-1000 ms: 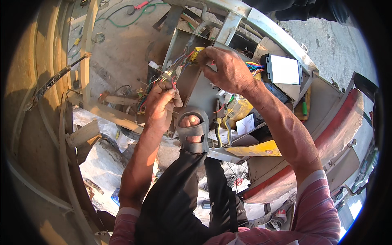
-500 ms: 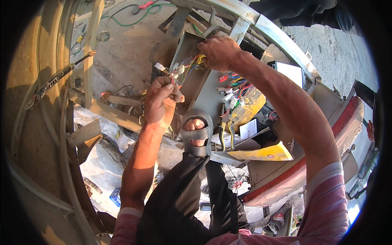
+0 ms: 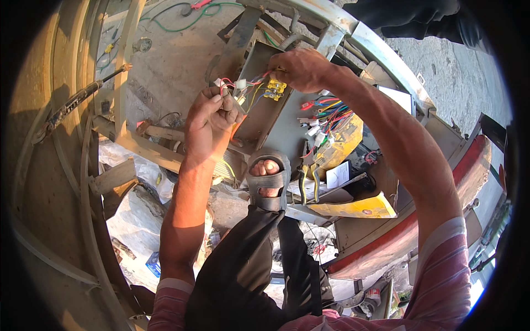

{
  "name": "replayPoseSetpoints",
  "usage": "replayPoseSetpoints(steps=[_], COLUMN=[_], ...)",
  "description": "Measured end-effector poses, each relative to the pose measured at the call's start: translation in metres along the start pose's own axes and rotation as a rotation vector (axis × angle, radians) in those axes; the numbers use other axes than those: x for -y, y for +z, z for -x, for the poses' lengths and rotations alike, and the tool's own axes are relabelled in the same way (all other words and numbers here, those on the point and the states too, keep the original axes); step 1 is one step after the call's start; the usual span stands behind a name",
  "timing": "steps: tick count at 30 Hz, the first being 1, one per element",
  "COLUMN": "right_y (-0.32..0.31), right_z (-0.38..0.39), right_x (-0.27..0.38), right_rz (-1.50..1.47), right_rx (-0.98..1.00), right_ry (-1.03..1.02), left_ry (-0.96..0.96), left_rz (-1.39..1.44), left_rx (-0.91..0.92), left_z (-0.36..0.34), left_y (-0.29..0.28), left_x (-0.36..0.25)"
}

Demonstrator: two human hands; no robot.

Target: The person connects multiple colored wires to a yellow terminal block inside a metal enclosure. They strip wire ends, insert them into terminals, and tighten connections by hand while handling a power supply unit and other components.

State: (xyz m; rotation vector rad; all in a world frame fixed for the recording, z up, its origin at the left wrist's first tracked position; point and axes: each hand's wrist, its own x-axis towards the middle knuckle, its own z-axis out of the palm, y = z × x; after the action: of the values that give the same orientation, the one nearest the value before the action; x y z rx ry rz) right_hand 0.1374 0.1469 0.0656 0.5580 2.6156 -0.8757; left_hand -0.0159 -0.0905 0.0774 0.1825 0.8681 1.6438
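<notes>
My left hand (image 3: 212,113) is closed, thumb and fingers pinching thin wires (image 3: 225,83) with white plug connectors (image 3: 240,84) at its fingertips. Red, blue and yellow strands run from there toward my right hand (image 3: 305,69). That hand is curled closed at the wires' far end, over a grey metal channel (image 3: 276,113); its fingertips are partly hidden. Just below its fingers hangs a yellow connector block (image 3: 274,89). Right of the channel lies a bundle of coloured wires (image 3: 331,113) with white plugs and a red one.
Pliers (image 3: 308,182) with yellow and black handles lean by an open box with yellow flaps (image 3: 356,207). My sandalled foot (image 3: 269,179) rests beside the channel. A metal frame (image 3: 381,47) curves behind; wooden beams (image 3: 124,66) stand at left. Dark clothing of another person (image 3: 414,19) shows at top right.
My left hand has shifted slightly left and up with the wires. Around my right hand the yellow connector block now shows more fully below the fingers. The view has moved a little.
</notes>
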Motion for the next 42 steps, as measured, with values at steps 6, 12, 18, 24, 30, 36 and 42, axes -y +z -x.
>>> replayPoseSetpoints(steps=[6,12,18,24,30,36,42], right_y=[0.004,0.007,0.015,0.025,0.025,0.028,0.037], right_z=[0.006,0.007,0.025,0.031,0.033,0.033,0.029], right_x=[-0.005,-0.013,0.0,0.003,-0.002,-0.004,-0.014], right_rz=[-0.143,-0.227,-0.498,-0.723,-0.731,-0.692,-0.763], right_rx=[-0.036,-0.107,-0.143,-0.126,-0.121,-0.131,-0.088], right_ry=[-0.06,-0.213,-0.034,0.127,0.116,0.087,0.088], left_ry=[-0.05,-0.001,0.116,0.095,0.34,0.198,0.139], left_rz=[0.119,0.129,-0.059,-0.3,-0.544,-0.726,-1.173], left_rx=[-0.051,-0.182,-0.289,-0.317,-0.405,-0.106,-0.001], left_z=[-0.025,-0.068,-0.105,-0.094,-0.069,-0.06,-0.078], left_y=[-0.01,-0.031,-0.033,-0.021,0.0,0.024,0.02], left_x=[-0.01,-0.021,-0.02,-0.006,-0.012,0.014,0.035])
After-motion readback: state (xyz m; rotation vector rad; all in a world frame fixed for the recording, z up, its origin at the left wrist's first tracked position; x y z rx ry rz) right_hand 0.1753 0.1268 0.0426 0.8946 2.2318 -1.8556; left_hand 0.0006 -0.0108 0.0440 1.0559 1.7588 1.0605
